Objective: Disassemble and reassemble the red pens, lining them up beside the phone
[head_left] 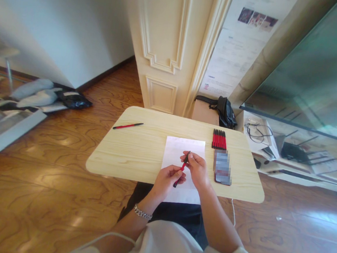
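Observation:
Both hands hold one red and black pen at a slant above a sheet of white paper. My left hand grips its red barrel toward the lower black end. Around the upper black end, the fingers of my right hand are closed. The paper lies on a small light wood table and hangs over its front edge. Several matching red and black pens lie side by side in a row at the right. Another such pen rests alone at the far left of the table.
A phone with a blurred screen lies on the table below the row of pens. Behind the table are a cream panelled door and a black bag. A white cable hangs at the front right.

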Demonstrator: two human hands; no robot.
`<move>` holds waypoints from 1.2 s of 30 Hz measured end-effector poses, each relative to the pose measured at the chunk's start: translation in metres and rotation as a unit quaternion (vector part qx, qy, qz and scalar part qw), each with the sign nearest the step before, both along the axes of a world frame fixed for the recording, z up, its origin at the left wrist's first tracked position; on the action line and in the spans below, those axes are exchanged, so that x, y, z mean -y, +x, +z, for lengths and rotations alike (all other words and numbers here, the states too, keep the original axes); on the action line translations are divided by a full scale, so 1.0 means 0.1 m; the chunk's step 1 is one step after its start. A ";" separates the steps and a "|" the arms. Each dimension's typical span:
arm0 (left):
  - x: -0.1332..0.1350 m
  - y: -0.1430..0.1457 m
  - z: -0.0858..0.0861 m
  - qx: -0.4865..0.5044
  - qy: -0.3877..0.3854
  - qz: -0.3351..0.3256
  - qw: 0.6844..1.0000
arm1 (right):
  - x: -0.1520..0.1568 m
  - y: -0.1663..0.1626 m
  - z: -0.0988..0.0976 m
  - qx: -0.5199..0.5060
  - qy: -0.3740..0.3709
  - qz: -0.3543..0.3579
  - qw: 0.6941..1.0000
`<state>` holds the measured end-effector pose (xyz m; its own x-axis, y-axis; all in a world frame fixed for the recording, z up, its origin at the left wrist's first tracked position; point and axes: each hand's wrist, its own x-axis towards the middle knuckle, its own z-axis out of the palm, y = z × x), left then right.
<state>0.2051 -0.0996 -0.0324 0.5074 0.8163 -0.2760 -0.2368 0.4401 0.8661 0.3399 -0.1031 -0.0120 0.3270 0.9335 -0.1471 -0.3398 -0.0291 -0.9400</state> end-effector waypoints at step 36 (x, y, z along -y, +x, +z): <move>-0.01 0.09 -0.03 -0.012 -0.014 0.009 1.000 | 0.06 0.07 -0.02 0.102 -0.036 -0.014 0.994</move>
